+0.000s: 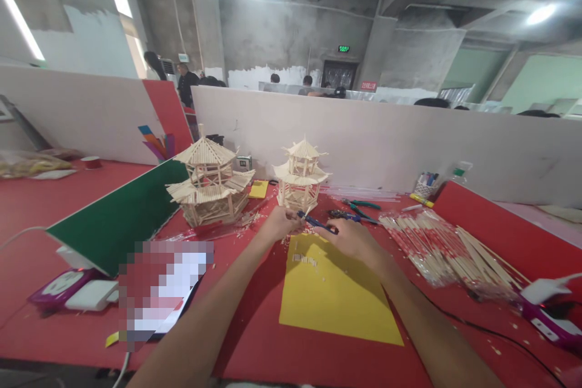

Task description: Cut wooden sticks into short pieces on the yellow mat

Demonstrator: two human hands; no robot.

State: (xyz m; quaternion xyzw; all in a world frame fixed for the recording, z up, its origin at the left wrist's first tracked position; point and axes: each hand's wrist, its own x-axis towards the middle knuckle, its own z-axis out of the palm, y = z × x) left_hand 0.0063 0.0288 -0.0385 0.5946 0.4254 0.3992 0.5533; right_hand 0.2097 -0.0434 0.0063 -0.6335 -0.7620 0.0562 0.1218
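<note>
My right hand (349, 235) is wrapped around blue-handled pliers (313, 219), whose jaws point left toward my other hand. At the jaws, the fingers of my left hand (280, 223) are pinched together; what lies in them is too small to make out. Both hands are over the far edge of a yellow sheet (336, 297). Short cut wooden pieces (304, 259) lie on that sheet. Just beyond my left hand stands a small stick-built pagoda model (302, 176). A larger pagoda model (211, 185) of the same kind is to its left.
Packs of wooden sticks (445, 248) lie at right, near more pliers (364, 204) and a pen holder (426, 183). A device with a blurred screen (173, 291) lies at left by a green board (118, 212). Power strips (63, 285) sit at both sides. A white partition (386, 139) closes the back.
</note>
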